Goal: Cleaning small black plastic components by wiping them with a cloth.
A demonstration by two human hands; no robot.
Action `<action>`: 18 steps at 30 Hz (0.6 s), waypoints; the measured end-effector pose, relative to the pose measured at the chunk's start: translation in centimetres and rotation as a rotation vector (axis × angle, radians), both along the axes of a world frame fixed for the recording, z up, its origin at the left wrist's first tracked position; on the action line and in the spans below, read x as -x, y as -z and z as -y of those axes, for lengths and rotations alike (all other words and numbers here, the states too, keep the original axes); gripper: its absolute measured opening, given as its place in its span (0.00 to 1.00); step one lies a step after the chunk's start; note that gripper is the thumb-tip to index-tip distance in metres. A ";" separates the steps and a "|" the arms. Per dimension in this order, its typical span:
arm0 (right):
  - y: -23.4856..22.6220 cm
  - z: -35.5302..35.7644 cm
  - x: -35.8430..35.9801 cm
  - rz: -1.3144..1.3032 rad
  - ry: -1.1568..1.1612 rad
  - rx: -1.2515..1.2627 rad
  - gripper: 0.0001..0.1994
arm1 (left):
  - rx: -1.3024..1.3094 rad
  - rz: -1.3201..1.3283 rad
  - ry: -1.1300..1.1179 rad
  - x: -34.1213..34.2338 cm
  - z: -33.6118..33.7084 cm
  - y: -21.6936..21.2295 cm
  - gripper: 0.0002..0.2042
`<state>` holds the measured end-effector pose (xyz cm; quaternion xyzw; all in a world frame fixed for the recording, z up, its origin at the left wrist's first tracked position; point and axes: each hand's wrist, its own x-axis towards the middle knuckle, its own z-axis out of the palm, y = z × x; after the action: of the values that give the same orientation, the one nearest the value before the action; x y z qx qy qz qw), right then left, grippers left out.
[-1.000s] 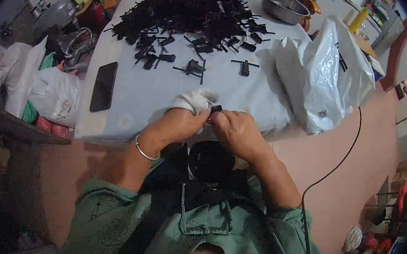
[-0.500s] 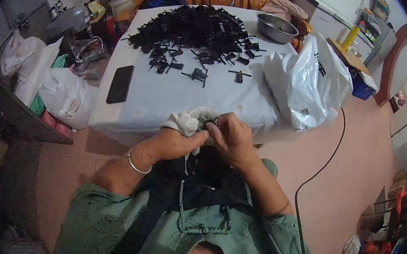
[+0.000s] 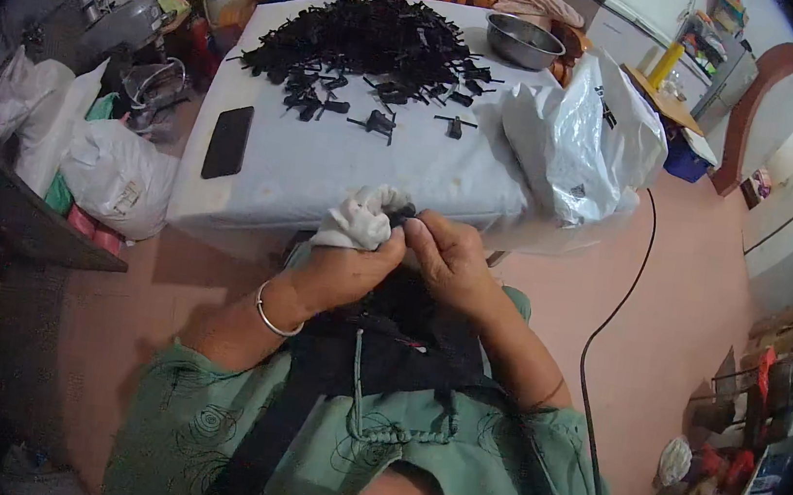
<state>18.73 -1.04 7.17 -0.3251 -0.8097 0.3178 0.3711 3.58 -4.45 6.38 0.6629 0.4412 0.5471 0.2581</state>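
Observation:
Just off the table's near edge, my left hand [image 3: 343,269] is closed round a crumpled white cloth [image 3: 356,223], which covers most of its fingers. A small black plastic part [image 3: 403,215] pokes out beside the cloth. My right hand [image 3: 453,262] pinches that part from the other side, its thumb close to the left one. The fingertips hide most of the part's shape. Beyond my hands, a heap of similar black parts [image 3: 366,46] with thin arms covers the far table. Two lie apart, a larger black piece [image 3: 379,124] and a T-shaped black piece [image 3: 455,127].
A black phone [image 3: 228,142] lies at the left of the white-covered table [image 3: 297,178]. On the right are a metal bowl [image 3: 524,43] and a big white plastic bag [image 3: 578,156]. White sacks [image 3: 116,178] stand left; a black cable [image 3: 615,316] crosses the floor.
The view has shifted slightly, so the table sits a little higher and more to the left. My right fingers have closed more tightly on the black part beside the cloth.

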 end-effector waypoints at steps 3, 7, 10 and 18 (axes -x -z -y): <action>-0.1 0.4 0.7 -0.032 -0.003 0.035 0.11 | -0.072 0.002 0.046 0.6 0.2 0.3 0.12; 1.0 1.1 2.1 -0.192 -0.001 0.107 0.12 | -0.202 -0.257 0.003 1.5 1.3 -1.1 0.13; 1.3 1.0 1.9 -0.230 -0.051 0.356 0.11 | -0.238 -0.190 -0.048 1.8 0.7 -0.6 0.12; -0.6 1.9 1.0 0.123 -0.121 0.147 0.09 | 0.014 0.264 0.193 3.8 1.1 0.6 0.10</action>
<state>17.74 -2.95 7.81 -0.3206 -0.8236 0.3776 0.2761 -0.17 -5.55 5.76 0.6226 0.3414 0.5991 0.3699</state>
